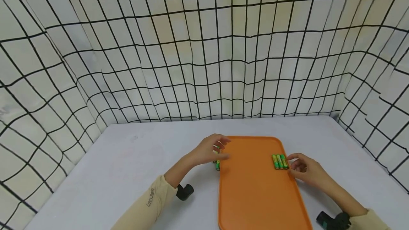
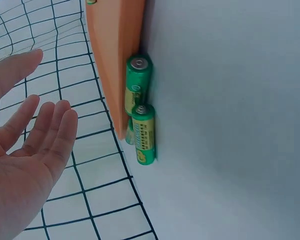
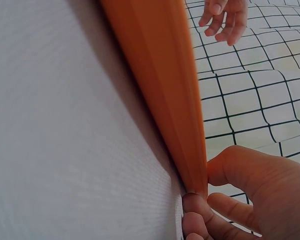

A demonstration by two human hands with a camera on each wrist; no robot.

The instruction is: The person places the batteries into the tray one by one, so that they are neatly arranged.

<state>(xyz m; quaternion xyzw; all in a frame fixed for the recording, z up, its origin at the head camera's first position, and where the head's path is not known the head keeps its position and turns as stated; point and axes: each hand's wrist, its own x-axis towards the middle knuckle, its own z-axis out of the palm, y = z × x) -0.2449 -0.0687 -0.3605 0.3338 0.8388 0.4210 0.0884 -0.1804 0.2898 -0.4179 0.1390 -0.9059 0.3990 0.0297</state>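
Several green-and-yellow cylindrical batteries (image 1: 280, 162) lie right of the frame's centre on the orange plastic tray (image 1: 252, 194). The right hand (image 1: 306, 170), fingers clamped on its rim, should keep it level; the left hand (image 1: 207, 150), fingers apart, holds nothing.

- Pale beige fabric left sleeve (image 1: 148, 201): wrinkled cuff, dark slanted lettering, not clearly legible.
- Pale beige fabric right sleeve (image 1: 369, 221): partly visible.
- Black stubby left-wrist device (image 1: 184, 192): cylindrical end.
- Black right-wrist device (image 1: 333, 220): cylindrical end, rounded body.
- Left hand (image 1: 211, 149), right hand (image 1: 307, 169): bare.
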